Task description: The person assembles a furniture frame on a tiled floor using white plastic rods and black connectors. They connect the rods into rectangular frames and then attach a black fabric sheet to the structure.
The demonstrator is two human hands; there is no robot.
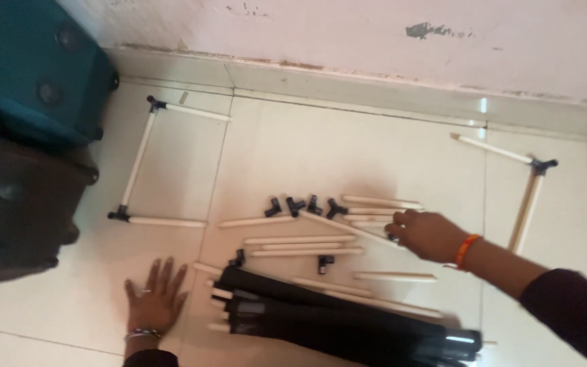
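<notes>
Right hand (426, 234) reaches fingers-spread into loose white rods (300, 240) lying crosswise on the tiled floor (348, 156) — gripping nothing visible — while the left hand (154, 299) rests flat, open, beside a black bundle (334, 319)

one head-worn view looks steeply down from above at the tiled floor (348, 146), facing the pink wall (348, 34) along the top edge, fairly near, slightly tilted, both forearms entering from below.
</notes>
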